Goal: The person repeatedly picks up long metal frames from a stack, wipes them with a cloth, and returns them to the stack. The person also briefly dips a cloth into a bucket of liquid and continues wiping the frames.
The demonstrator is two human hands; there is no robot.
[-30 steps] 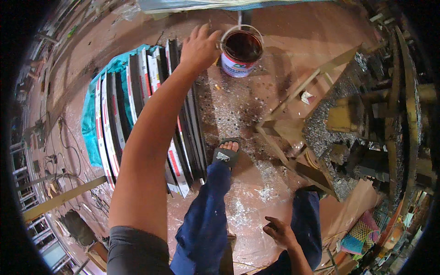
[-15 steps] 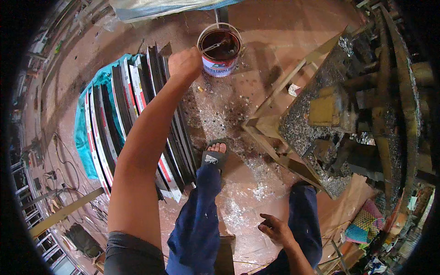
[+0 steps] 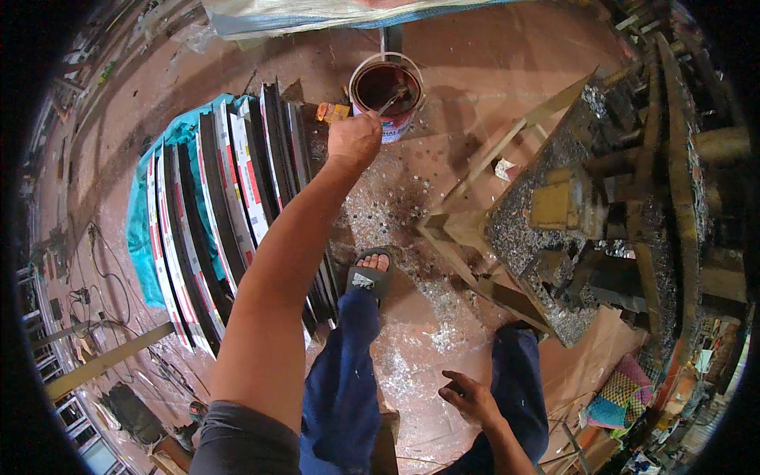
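left hand (image 3: 354, 142) grips the brush (image 3: 389, 104) by its handle, tip inside the paint bucket (image 3: 396, 131); best wiped lightly on the rim; right hand (image 3: 475, 400) empty, loosely curled

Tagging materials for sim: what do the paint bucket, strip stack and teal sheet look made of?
Paint bucket: plastic or tinplate, can't tell; smooth, printed wall.
Strip stack: likely metal; thin, dark matte edges, with white-and-red facing resembling film.
Teal sheet: probably plastic; soft sheen, creased folds.

Bucket (image 3: 397, 130) ahead on the floor (image 3: 431, 356), strips (image 3: 247, 182) leftward, frame (image 3: 455, 229) rightward.
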